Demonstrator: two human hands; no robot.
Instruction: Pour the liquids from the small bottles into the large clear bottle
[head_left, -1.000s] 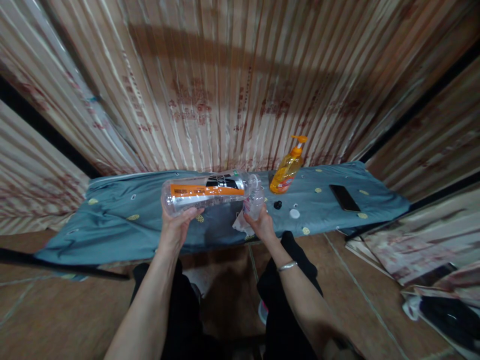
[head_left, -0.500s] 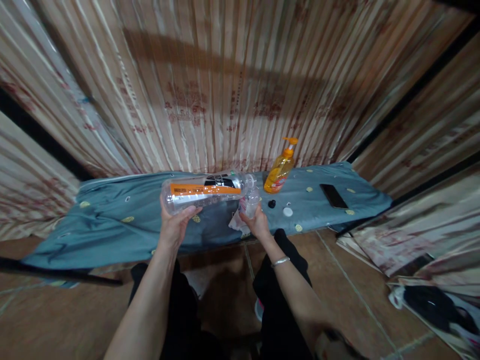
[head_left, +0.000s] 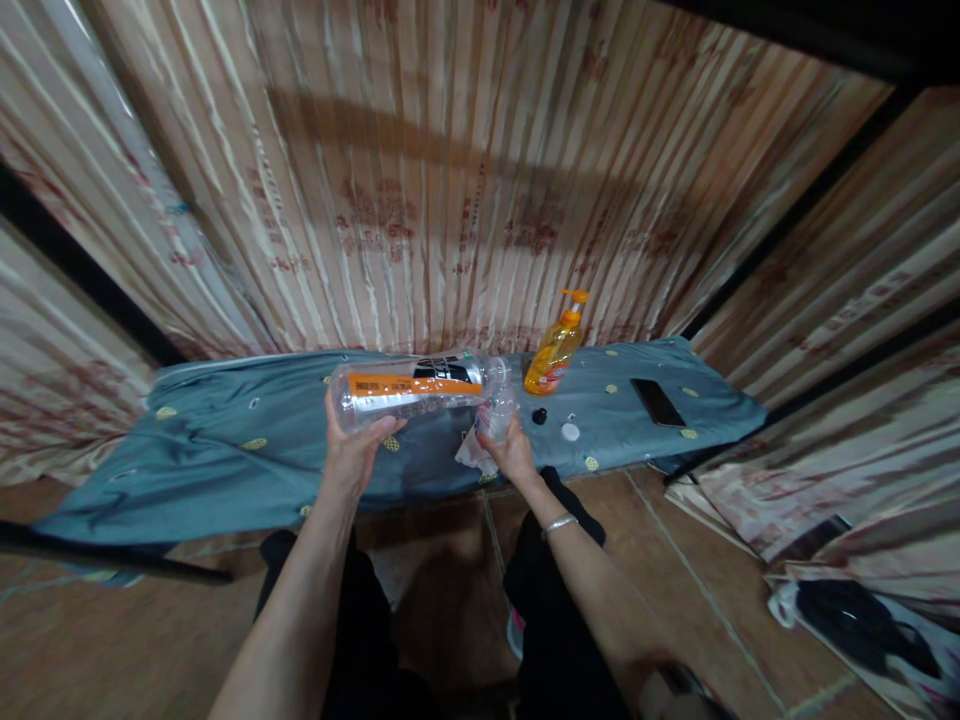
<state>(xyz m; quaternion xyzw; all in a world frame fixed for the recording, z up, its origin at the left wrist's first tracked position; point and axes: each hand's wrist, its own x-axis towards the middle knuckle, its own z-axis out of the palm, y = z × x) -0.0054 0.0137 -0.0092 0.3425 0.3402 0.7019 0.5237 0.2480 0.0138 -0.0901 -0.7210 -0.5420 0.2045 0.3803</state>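
A large clear plastic bottle (head_left: 409,388) with an orange, black and silver label lies on its side in the air, its neck pointing right. My left hand (head_left: 356,450) is wrapped round its base end. In my right hand (head_left: 510,447) is a smaller clear plastic bottle (head_left: 496,412), held upright at the large bottle's neck. The two mouths overlap in view, so I cannot tell whether they touch. Beneath the small bottle is a crumpled whitish piece, tissue or plastic (head_left: 474,455). A black cap (head_left: 539,416) and a white cap (head_left: 570,432) rest to the right.
An orange pump bottle (head_left: 553,355) stands on the blue-green cloth (head_left: 247,475) towards the back. Farther right lies a black phone (head_left: 657,402). Pleated curtains (head_left: 450,170) hang behind, with dark frame bars (head_left: 802,220) at the sides. A black bag (head_left: 862,625) is on the floor at right.
The view has shifted slightly. Both hands keep their hold, and the large bottle stays nearly level with its neck at the smaller one.
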